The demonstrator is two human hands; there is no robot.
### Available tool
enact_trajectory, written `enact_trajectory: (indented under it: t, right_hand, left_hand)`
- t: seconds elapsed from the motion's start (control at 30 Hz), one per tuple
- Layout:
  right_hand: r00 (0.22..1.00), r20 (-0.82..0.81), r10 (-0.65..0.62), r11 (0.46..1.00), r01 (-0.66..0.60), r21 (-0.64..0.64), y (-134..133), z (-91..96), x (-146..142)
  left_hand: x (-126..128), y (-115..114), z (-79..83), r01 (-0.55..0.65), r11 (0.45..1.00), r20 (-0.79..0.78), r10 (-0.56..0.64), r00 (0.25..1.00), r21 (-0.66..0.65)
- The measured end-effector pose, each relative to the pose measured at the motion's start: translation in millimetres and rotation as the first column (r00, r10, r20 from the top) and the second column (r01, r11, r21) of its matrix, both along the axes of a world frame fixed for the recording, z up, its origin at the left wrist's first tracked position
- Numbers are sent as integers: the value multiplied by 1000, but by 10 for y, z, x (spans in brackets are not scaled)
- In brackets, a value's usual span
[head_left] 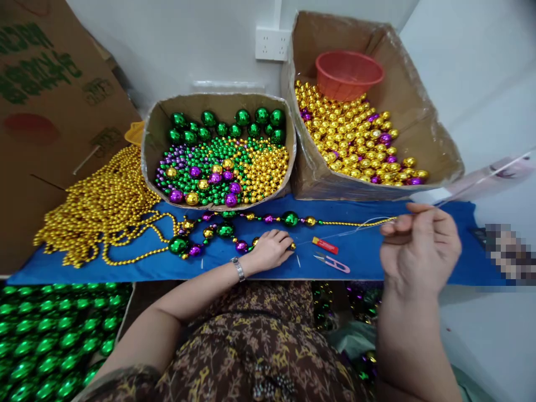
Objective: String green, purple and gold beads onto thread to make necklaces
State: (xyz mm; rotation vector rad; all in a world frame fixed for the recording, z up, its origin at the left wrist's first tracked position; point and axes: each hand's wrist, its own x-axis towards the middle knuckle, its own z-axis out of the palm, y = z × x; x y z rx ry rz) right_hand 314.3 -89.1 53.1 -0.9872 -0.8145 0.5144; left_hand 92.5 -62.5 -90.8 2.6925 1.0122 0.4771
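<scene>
My left hand [272,249] lies palm down on the blue cloth, its fingers curled over one end of a bead necklace [226,230] of green, purple and gold balls. One gold ball shows at its fingertips. My right hand [421,248] is raised at the right, thumb and fingers pinched on a thin clear thread [368,223]. A run of small gold beads [347,224] reaches to those fingertips. Between the hands lie pink thread snips [332,262] and a small red and yellow packet [325,245].
Behind the cloth [464,245], a low carton [218,103] holds mixed beads. A taller carton [402,67] holds gold and purple balls and a red basket [349,75]. Gold bead strands [104,201] are heaped at left. Large green balls [54,335] lie below the table edge.
</scene>
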Motion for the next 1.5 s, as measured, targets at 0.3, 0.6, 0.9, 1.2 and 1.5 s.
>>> enact_trajectory:
  t: [0.3,0.6,0.9,1.2,1.5]
  right_hand:
    - [999,-37,-36,991,31,-131,-14,-341,68]
    - [993,-30,116,974,-119,-192,-14,-365,-165]
    - [938,130,322,920,-278,-276,-61,-413,-431]
    - [938,55,343,899,-311,-307,-94,-478,-460]
    - [957,-75,280,914,-290,-283,-106,-553,-391]
  left_hand:
    - [-348,186,-33,4,989,-71,7,997,147]
    - [-368,183,175,-29,997,105,22,994,68]
    - [267,281,807,310,806,643,112,758,-505]
    - [126,283,561,180,927,555,35,831,-328]
    - [-318,-202,79,-2,995,169,-15,986,103]
